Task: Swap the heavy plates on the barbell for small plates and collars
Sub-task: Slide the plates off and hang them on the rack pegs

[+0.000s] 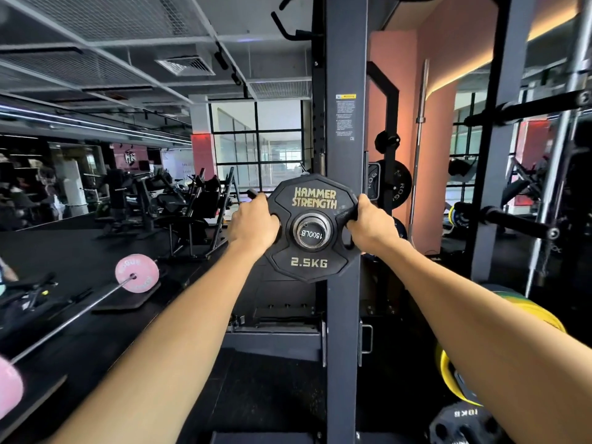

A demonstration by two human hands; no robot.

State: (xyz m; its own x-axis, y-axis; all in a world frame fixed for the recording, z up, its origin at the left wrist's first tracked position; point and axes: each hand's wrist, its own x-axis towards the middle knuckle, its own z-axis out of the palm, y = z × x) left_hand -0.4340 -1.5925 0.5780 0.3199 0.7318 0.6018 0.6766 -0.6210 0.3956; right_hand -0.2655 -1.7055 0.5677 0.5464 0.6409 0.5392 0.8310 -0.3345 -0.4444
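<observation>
A small black plate (pixel 312 262) marked HAMMER STRENGTH and 2.5KG sits on the steel end of a barbell sleeve (pixel 312 233) stamped 1500LB, seen end-on at chest height. My left hand (pixel 254 221) grips the plate's left edge, fingers curled behind it. My right hand (pixel 371 224) grips the right edge through a grip hole. The rest of the barbell is hidden behind the plate. No collar is visible.
The black rack upright (pixel 346 123) stands right behind the plate. Black plates (pixel 395 184) hang on pegs beyond it. Yellow and green plates (pixel 531 315) and a 10KG plate (pixel 464 421) lie low right. A barbell with pink plates (pixel 137 273) rests on the floor left.
</observation>
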